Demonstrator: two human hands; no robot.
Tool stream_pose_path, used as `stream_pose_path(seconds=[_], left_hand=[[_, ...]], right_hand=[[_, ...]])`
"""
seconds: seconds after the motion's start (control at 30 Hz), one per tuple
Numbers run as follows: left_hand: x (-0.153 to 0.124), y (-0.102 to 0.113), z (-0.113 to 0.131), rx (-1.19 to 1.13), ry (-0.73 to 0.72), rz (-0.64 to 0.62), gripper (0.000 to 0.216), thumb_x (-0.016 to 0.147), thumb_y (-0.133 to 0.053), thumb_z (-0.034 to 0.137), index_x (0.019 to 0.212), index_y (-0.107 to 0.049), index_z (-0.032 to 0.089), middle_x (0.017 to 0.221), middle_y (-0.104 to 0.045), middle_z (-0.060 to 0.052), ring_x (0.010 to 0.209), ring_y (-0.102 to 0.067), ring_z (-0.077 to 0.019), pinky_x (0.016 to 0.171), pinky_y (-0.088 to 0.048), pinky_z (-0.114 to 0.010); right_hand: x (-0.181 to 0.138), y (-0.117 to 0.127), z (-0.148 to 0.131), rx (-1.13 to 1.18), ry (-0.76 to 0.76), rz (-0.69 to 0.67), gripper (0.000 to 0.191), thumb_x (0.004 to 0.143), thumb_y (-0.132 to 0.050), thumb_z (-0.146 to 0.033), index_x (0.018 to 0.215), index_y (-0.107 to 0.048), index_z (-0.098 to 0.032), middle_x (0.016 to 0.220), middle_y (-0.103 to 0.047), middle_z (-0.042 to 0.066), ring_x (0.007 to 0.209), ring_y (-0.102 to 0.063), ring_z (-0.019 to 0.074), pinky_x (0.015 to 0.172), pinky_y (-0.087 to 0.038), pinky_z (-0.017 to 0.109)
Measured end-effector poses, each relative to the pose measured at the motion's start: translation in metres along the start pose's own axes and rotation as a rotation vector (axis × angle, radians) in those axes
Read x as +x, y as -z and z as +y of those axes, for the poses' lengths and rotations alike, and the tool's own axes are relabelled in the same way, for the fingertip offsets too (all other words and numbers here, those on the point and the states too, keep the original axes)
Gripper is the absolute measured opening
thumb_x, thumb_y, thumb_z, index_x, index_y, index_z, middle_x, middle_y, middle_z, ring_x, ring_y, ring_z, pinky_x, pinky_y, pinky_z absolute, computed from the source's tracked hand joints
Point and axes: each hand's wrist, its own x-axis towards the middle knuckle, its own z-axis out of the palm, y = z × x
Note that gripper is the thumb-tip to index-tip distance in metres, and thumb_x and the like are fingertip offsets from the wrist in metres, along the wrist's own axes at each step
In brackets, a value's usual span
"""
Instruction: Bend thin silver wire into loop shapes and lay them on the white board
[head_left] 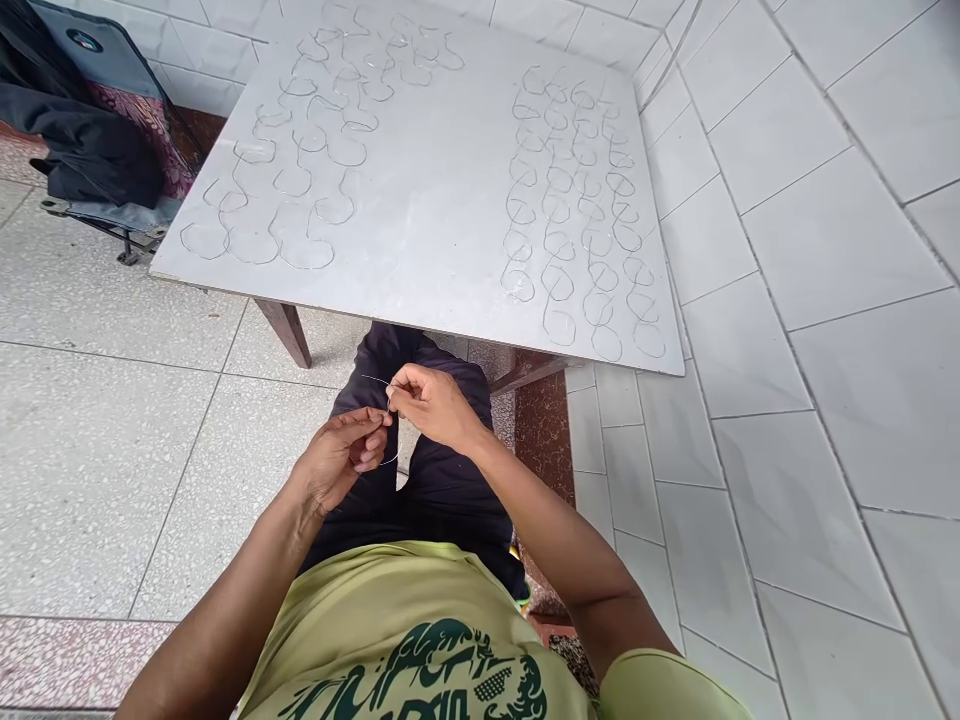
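Above my lap, my left hand (352, 448) and my right hand (431, 402) meet, fingertips almost touching. Both pinch one thin, curved metal wire (375, 379). One end of it sticks out to the left above my right fingers, and a bent part (394, 458) curves below my left hand. Fingers hide the middle of the wire. On the white table (442, 225) in front lie many similar wires bent into open, S-like curves, a loose group (307, 190) at the left and tighter rows (577, 210) at the right.
A folding chair (127, 60) with dark cloth (97, 150) on it stands at the far left. White tiled wall (825, 250) runs close along the right side. The table's near edge is just beyond my knees, with a wooden leg (285, 330) under it.
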Motion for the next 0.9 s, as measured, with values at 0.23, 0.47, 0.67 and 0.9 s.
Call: stream_pose_path(seconds=[0.23, 0.47, 0.67, 0.9], left_hand=[[-0.003, -0.001, 0.000, -0.055, -0.008, 0.004, 0.019, 0.081, -0.077, 0.019, 0.096, -0.076, 0.007, 0.065, -0.048, 0.001, 0.053, -0.039, -0.0058, 0.046, -0.028, -0.018], [-0.004, -0.006, -0.003, -0.169, -0.084, 0.004, 0.014, 0.081, -0.075, 0.014, 0.094, -0.075, 0.008, 0.066, -0.047, 0.002, 0.055, -0.039, -0.0066, 0.048, -0.031, -0.019], [-0.009, -0.007, -0.009, 0.176, -0.178, 0.099, 0.021, 0.088, -0.075, 0.031, 0.098, -0.073, 0.013, 0.068, -0.058, -0.001, 0.051, -0.037, -0.0073, 0.048, -0.022, -0.021], [-0.014, 0.003, -0.023, 0.681, -0.412, 0.209, 0.017, 0.093, -0.070, 0.032, 0.104, -0.073, 0.020, 0.075, -0.069, -0.003, 0.058, -0.050, -0.0136, 0.055, -0.034, -0.025]], right_hand=[[-0.008, -0.013, 0.003, 0.234, -0.069, 0.120, 0.013, 0.085, -0.059, -0.022, 0.073, -0.064, -0.020, 0.070, -0.065, -0.002, 0.062, -0.055, 0.0116, 0.059, -0.040, 0.024], [-0.020, -0.035, 0.010, 0.559, -0.147, 0.281, 0.015, 0.087, -0.065, -0.033, 0.079, -0.067, -0.021, 0.084, -0.075, 0.002, 0.082, -0.071, 0.0166, 0.083, -0.056, 0.030], [-0.022, -0.043, 0.027, 0.589, -0.257, 0.287, 0.020, 0.087, -0.068, -0.039, 0.079, -0.065, -0.021, 0.076, -0.071, 0.001, 0.072, -0.068, 0.0165, 0.075, -0.055, 0.030], [-0.022, -0.023, 0.023, -0.188, 0.039, 0.277, 0.040, 0.099, -0.060, -0.040, 0.064, -0.053, -0.022, 0.063, -0.057, -0.001, 0.061, -0.049, 0.0135, 0.066, -0.038, 0.028]])
